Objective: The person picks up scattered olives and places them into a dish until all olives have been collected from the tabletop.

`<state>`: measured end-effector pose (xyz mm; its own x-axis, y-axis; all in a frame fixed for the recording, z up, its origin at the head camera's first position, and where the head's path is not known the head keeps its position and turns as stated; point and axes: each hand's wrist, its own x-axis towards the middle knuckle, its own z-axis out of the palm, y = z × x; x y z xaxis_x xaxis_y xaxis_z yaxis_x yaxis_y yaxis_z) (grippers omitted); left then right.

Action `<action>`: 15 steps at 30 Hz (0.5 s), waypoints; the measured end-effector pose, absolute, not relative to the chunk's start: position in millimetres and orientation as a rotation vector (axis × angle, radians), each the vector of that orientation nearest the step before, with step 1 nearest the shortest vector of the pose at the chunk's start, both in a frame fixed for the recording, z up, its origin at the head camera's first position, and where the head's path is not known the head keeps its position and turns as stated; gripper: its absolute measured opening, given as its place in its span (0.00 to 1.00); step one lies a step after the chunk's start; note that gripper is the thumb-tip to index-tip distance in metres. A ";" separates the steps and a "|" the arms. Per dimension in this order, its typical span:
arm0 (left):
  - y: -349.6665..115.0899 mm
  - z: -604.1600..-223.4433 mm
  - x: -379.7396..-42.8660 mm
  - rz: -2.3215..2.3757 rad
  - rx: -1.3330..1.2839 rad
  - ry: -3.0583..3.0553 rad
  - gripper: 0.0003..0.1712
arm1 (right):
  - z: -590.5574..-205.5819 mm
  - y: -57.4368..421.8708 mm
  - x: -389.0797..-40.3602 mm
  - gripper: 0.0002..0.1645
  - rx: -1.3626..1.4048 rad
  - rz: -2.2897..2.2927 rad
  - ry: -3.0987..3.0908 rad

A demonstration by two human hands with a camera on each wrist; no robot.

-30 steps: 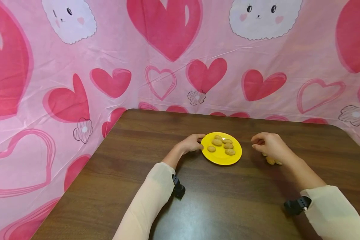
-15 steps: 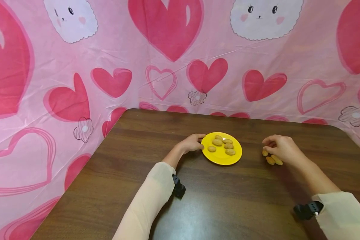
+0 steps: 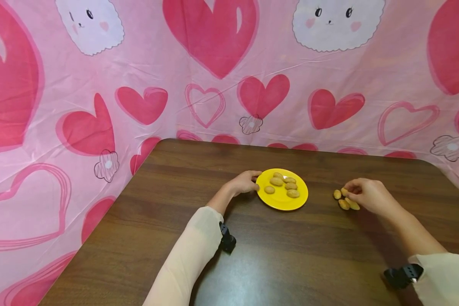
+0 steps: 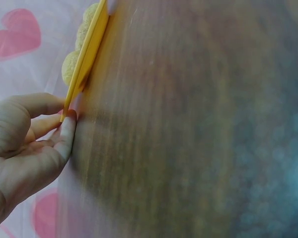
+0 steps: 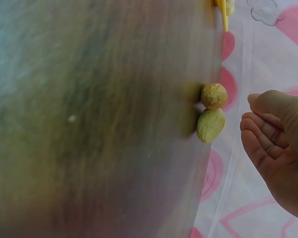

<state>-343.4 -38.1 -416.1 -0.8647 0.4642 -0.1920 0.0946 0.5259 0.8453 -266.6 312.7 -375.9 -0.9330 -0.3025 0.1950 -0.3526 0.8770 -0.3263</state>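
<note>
My left hand [image 3: 245, 182] pinches the left rim of a yellow plate [image 3: 283, 205]; in the left wrist view the thumb [image 4: 47, 103] lies over the rim with fingers beneath. Several tan, wrinkled oval pieces, like nuts in the shell [image 3: 293, 193], lie on the plate. To the right of the plate, my right hand [image 3: 372, 195] hovers with loosely bent fingers at a small group of similar nuts [image 3: 344, 204] on the table. In the right wrist view two nuts [image 5: 211, 125] show below the fingertips, and nothing shows between thumb and fingers [image 5: 260, 141].
The brown wooden table [image 3: 275, 255] reaches back to a pink cloth [image 3: 214, 51] printed with hearts, which also hangs along the left side. Black wrist cameras [image 3: 402, 275] sit at both pale sleeves.
My right hand has moved right, away from the plate, and lowered to the loose nuts, uncovering more of them. The left hand and the plate have stayed in place.
</note>
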 end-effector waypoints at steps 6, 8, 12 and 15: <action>-37.8 -416.1 -343.3 1.284 0.463 2.371 0.36 | -380.4 318.0 -262.0 0.07 0.520 0.543 -2.920; -38.0 -415.5 -342.5 1.279 0.462 2.372 0.36 | -382.0 319.8 -260.5 0.07 0.512 0.549 -2.938; -38.1 -414.6 -341.8 1.276 0.464 2.373 0.36 | -384.6 322.5 -258.0 0.06 0.499 0.557 -2.969; -37.5 -414.4 -341.8 1.286 0.465 2.370 0.36 | -386.2 324.4 -257.4 0.06 0.493 0.555 -2.975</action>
